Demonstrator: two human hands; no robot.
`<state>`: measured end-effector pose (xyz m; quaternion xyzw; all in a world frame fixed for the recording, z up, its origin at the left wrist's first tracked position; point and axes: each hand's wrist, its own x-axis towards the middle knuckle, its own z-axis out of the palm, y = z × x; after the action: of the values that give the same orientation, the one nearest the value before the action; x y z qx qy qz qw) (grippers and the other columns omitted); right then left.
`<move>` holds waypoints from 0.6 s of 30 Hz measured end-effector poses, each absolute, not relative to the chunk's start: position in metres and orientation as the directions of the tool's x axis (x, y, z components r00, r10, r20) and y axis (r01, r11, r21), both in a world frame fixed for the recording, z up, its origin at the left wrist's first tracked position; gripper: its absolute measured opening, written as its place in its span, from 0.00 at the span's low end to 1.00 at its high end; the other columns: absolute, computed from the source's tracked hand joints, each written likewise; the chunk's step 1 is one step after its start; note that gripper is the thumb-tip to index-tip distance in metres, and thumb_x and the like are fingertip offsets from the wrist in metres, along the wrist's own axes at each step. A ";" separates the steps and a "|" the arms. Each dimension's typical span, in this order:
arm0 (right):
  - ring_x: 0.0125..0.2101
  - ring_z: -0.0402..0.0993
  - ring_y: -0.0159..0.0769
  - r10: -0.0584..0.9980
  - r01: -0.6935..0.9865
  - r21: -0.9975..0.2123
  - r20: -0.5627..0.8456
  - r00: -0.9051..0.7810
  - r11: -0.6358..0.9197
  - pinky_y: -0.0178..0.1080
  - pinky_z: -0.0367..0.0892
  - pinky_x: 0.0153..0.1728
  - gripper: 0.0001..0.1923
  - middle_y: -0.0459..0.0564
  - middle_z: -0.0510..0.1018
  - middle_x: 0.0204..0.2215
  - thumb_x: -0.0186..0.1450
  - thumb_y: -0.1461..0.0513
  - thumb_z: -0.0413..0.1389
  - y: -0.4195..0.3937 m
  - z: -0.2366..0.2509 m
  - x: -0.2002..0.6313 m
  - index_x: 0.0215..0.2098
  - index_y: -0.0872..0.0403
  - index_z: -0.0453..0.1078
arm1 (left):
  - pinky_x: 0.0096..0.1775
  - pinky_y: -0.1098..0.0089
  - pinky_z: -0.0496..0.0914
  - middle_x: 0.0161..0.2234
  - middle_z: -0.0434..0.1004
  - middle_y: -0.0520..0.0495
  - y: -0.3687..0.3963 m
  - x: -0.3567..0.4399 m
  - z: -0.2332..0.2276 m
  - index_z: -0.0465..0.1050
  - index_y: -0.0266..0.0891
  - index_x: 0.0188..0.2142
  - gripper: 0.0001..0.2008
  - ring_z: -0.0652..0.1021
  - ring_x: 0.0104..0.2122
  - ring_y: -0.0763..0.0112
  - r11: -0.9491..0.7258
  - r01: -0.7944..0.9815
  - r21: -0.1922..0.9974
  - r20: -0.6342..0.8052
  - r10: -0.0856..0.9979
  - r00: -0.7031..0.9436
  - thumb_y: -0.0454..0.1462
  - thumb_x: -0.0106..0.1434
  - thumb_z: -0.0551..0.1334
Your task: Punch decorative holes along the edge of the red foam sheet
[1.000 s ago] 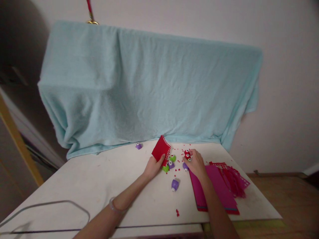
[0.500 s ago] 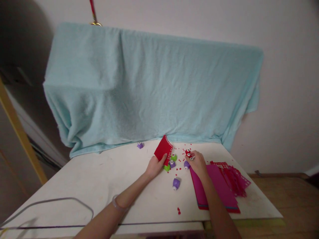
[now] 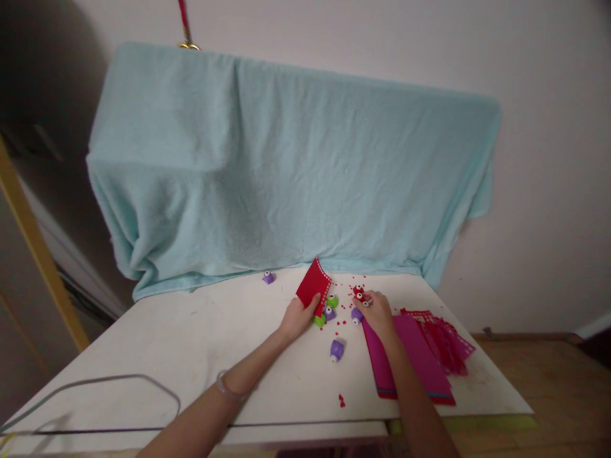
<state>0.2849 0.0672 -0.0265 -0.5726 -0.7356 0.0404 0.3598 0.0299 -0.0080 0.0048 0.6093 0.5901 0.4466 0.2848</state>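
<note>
My left hand (image 3: 296, 318) grips a red sheet of paper (image 3: 310, 288) by its lower corner, thumb on top. Small holes run along the sheet's right edges. Below it sit green craft punches (image 3: 333, 301) and a purple craft punch (image 3: 329, 313), partly overlapped by the sheet and thumb. My right hand (image 3: 378, 312) is closed around a small craft punch (image 3: 366, 304), mostly covered by the fingers. Red craft punches (image 3: 358, 291) lie just beyond those fingertips, and another purple punch (image 3: 356, 316) is beneath them.
Beneath my right forearm lies a stack of magenta and red paper (image 3: 422, 356), beside punched scraps (image 3: 446, 343). Red paper bits (image 3: 342, 401) are scattered on the white table (image 3: 267, 388). A light blue cloth (image 3: 296, 159) hangs behind; a grey cable (image 3: 109, 380) curves at left.
Both hands keep nearly the same position with the same things in them. The view has shifted slightly.
</note>
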 end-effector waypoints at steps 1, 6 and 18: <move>0.34 0.71 0.42 0.871 0.813 -0.472 0.484 -0.084 0.341 0.41 0.63 0.40 0.13 0.53 0.76 0.30 0.59 0.53 0.58 0.067 -0.027 0.285 0.34 0.55 0.72 | 0.45 0.67 0.69 0.38 0.81 0.41 -0.008 0.030 0.004 0.75 0.34 0.47 0.28 0.78 0.41 0.59 -0.146 0.470 0.870 0.213 0.973 -0.092 0.54 0.66 0.50; 0.34 0.71 0.42 0.870 0.810 -0.480 0.487 -0.074 0.337 0.41 0.64 0.40 0.14 0.53 0.76 0.31 0.58 0.53 0.59 0.069 -0.031 0.286 0.34 0.55 0.73 | 0.47 0.66 0.69 0.43 0.80 0.42 -0.008 0.029 0.002 0.74 0.37 0.48 0.27 0.78 0.42 0.59 -0.179 0.480 0.859 0.243 0.967 -0.074 0.53 0.67 0.49; 0.35 0.71 0.44 0.882 0.777 -0.516 0.459 -0.103 0.359 0.43 0.64 0.40 0.16 0.53 0.76 0.33 0.55 0.52 0.61 0.071 -0.033 0.290 0.36 0.54 0.72 | 0.48 0.64 0.68 0.44 0.80 0.41 -0.006 0.028 -0.001 0.75 0.38 0.49 0.26 0.78 0.43 0.57 -0.197 0.444 0.874 0.253 0.965 -0.070 0.53 0.66 0.52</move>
<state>0.2903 0.0706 -0.0332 -0.5614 -0.7392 0.0720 0.3651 0.0280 -0.0063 -0.0011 0.6209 0.5672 0.4617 0.2822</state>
